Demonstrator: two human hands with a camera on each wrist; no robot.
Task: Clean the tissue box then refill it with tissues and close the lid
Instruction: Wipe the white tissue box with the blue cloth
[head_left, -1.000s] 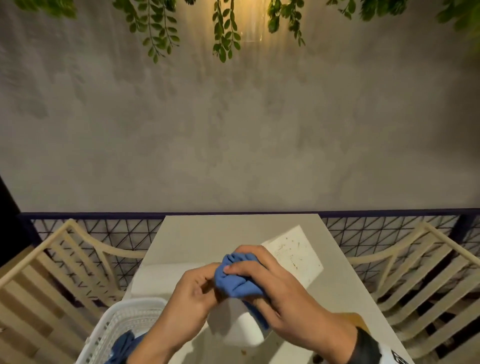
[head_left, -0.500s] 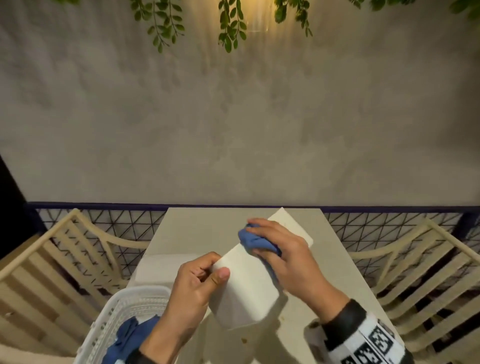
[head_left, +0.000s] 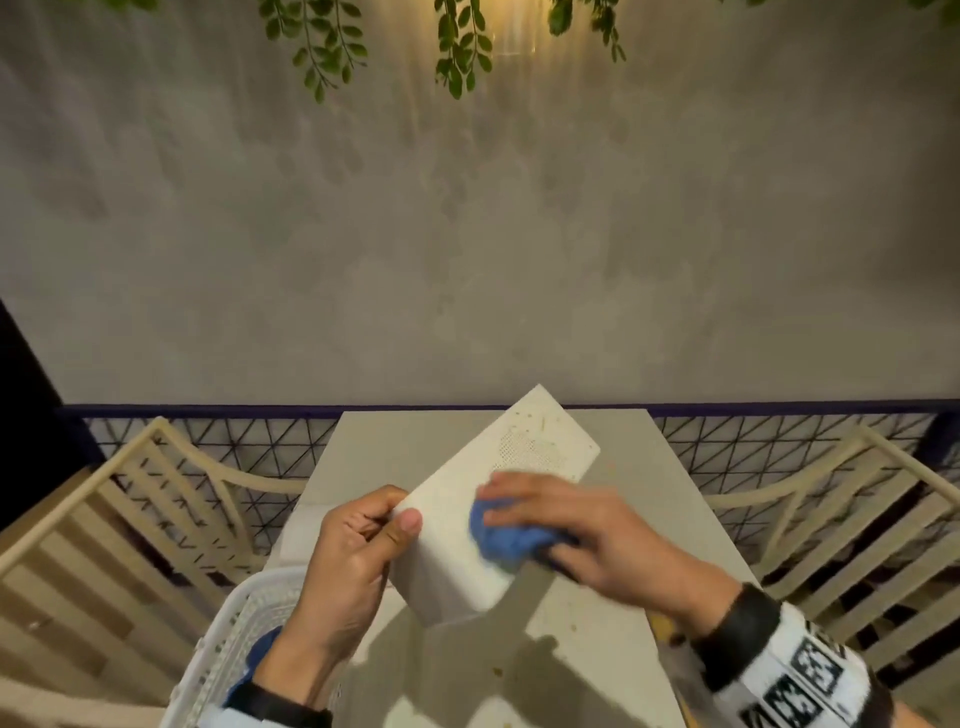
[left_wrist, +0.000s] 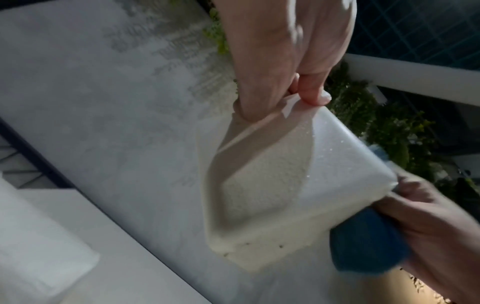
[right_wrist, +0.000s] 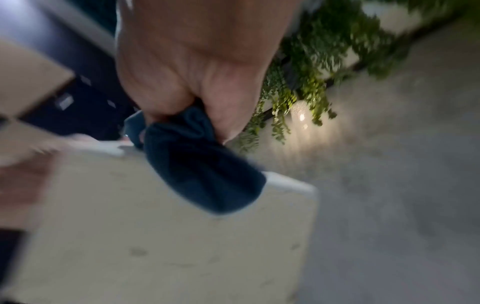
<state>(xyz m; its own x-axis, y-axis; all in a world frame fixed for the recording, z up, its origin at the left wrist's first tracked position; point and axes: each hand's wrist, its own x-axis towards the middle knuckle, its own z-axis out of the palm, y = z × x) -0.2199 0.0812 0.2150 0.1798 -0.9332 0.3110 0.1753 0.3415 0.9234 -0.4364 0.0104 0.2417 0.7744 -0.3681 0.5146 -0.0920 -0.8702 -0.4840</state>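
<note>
Basket: we see a white perforated plastic basket (head_left: 228, 639) at the table's near left, blue fabric inside.
Left hand: our left hand (head_left: 348, 561) pinches the near left corner of the white rectangular tissue box (head_left: 467, 499), thumb on its top face.
Box: held tilted above the pale grey table (head_left: 613, 618); its far end shows brown specks.
Cloth: a bunched blue cloth (head_left: 506, 535) lies pressed on the box's right side.
Right hand: our right hand (head_left: 587, 525) clutches that cloth.

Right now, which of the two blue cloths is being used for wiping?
The blue cloth bunched in the right hand, pressed on the tissue box; the other lies in the white basket.
</note>
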